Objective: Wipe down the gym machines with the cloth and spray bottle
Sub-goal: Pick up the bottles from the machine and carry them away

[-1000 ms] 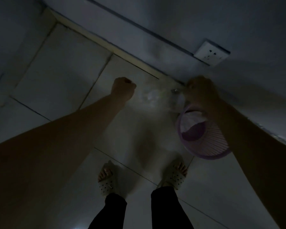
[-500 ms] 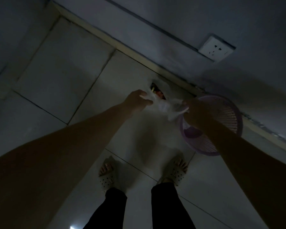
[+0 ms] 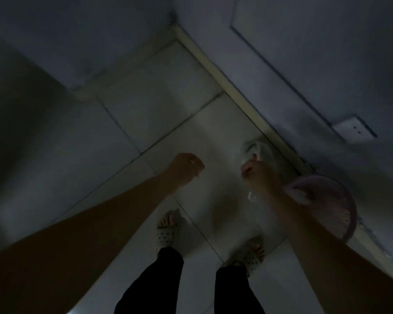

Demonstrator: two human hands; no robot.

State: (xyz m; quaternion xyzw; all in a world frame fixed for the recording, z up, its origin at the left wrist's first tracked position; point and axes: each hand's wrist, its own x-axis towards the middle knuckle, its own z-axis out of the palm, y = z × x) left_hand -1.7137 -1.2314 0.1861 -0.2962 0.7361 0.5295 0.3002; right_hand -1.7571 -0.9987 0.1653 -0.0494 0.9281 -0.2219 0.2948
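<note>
Floor (image 3: 168, 123): pale grey-white tiles, dark grout lines; skirting (image 3: 216, 71): dull cream-yellow; wall (image 3: 304, 41): bluish grey; socket (image 3: 354, 130): white; basket (image 3: 334, 200): lilac, fine ribbed slats; plastic bag (image 3: 266, 152): translucent white; sandals (image 3: 165, 234): cream, dotted with dark holes; trousers (image 3: 150, 284): black.

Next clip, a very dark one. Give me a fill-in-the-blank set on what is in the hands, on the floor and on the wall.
1. The right hand grips a pale, translucent plastic ___.
2. The slatted basket on the floor by the wall is ___ in colour.
3. The white fitting on that wall is an electrical ___.
4. The left hand is curled into a ___.

Missing words: bag; purple; socket; fist.
</note>
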